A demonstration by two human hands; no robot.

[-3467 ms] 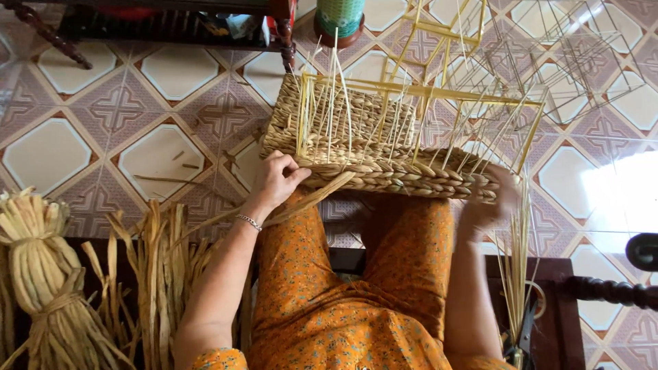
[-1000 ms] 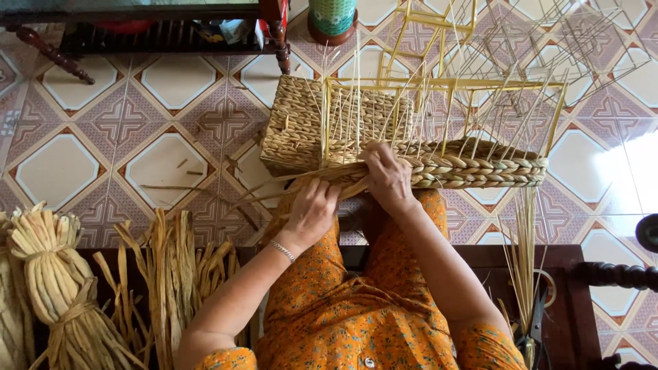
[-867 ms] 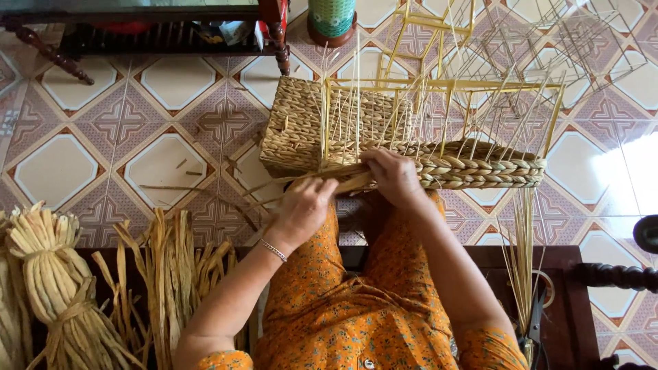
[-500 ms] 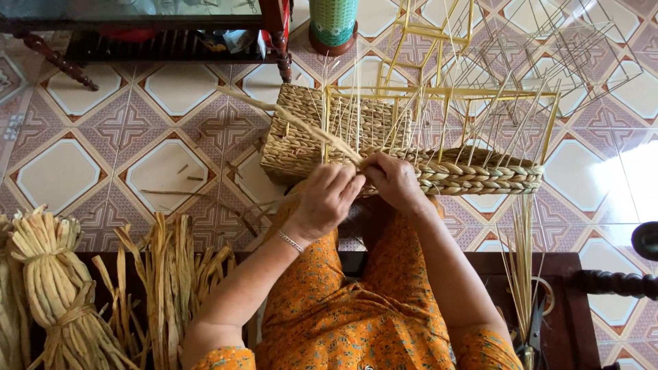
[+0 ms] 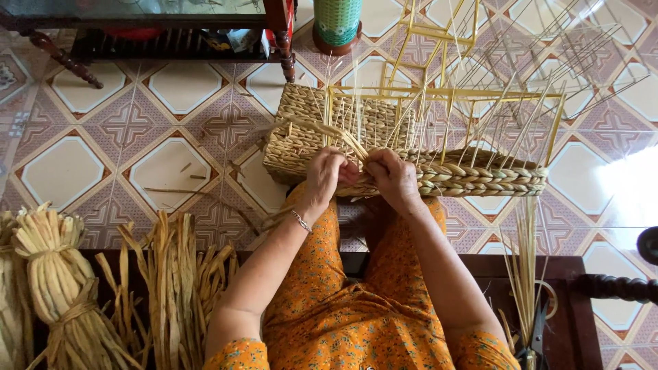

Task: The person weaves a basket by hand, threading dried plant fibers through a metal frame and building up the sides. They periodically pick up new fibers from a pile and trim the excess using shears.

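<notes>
Gripping the loose strand [image 5: 322,128] of dried fibre, your left hand [image 5: 323,175] pinches it just where it meets the near rim of the woven basket [image 5: 301,127], fingers closed around it. The strand's long axis runs away from you and to the left, slanting across the finished basket wall toward its far left corner. Your right hand [image 5: 392,175] sits just beside the left, almost touching it, fingers curled down onto the braided edge [image 5: 480,179] and pressing it; whether it also pinches the strand's tail you cannot tell from here.

The basket rests on your knees above the tiled floor [image 5: 171,171], with its thin upright stakes [image 5: 445,116] rising inside a yellow frame [image 5: 439,92]. The braided edge stretches to the right from your right hand, so the unfinished length lies on that side, while the free strand lies on the left hand's side. Spare bundles of fibre [image 5: 62,288] stand well apart at your left elbow, and more thin stakes [image 5: 524,267] lean beside your right arm.
</notes>
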